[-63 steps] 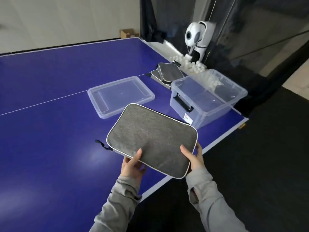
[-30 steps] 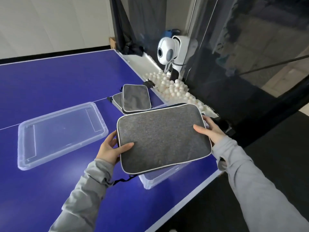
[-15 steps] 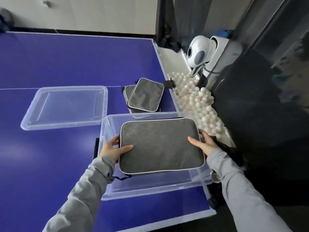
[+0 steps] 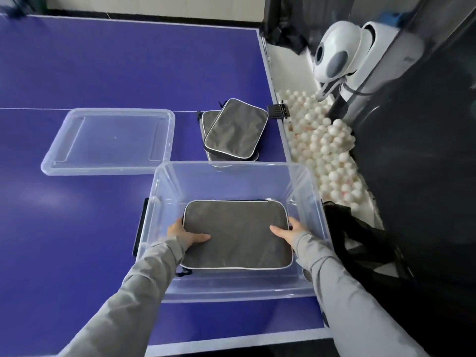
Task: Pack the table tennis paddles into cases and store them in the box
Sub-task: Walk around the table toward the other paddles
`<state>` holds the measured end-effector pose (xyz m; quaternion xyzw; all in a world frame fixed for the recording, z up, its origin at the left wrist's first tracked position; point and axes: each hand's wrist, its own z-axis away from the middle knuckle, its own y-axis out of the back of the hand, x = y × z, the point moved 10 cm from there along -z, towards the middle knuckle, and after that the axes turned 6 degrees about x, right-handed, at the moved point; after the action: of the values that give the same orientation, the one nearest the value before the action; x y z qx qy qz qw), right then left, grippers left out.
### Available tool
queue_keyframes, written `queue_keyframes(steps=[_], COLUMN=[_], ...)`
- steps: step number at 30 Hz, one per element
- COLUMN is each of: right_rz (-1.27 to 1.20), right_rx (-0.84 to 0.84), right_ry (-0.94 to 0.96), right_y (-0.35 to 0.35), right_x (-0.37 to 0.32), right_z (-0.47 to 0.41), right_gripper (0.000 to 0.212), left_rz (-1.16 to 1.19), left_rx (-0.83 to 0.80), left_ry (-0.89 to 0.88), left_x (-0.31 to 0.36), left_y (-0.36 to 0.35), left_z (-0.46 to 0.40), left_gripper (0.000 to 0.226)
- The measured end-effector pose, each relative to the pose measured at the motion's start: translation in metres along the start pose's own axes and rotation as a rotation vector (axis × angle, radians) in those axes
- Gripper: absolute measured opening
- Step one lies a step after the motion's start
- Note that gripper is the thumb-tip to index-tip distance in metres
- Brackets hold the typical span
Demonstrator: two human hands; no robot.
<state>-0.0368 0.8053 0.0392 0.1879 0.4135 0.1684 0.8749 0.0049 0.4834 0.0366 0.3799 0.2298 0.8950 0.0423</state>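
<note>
Head: hands (image 4: 189, 237) lower soft rectangular case (image 4: 238, 234) into box (image 4: 231, 170).

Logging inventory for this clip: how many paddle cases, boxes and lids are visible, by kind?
Grey paddle cases: 3, one inside the box held by the left hand and right hand, two stacked on the table.
Clear box: 1
Clear lid: 1
Total: 5
</note>
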Motion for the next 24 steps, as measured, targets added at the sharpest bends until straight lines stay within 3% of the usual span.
queue_keyframes(steps=[4,10,21,24], right_rz=[0.068,0.148,0.38,0.442], right_rx=[-0.017,-0.013,0.008,0.057], right_ry=[-0.035,-0.053,-0.032,0.038], right_y=[-0.007,-0.012,-0.013,-0.011], right_x=[0.008,0.014,0.008,-0.004], right_z=[-0.006,-0.01,-0.007,-0.001], right_gripper=[0.066,0.057,0.081,0.085], left_rz=[-0.193,-0.341,-0.439,-0.474], left_rx=[-0.007,-0.01,-0.005,0.064], left_ry=[0.032,0.033,0.045,-0.049], left_x=[-0.015,-0.018,-0.017,-0.006], left_y=[-0.011,-0.019,-0.022,-0.017], left_z=[-0.011,-0.015,-0.011,-0.005], left_gripper=[0.09,0.091,0.092,0.088])
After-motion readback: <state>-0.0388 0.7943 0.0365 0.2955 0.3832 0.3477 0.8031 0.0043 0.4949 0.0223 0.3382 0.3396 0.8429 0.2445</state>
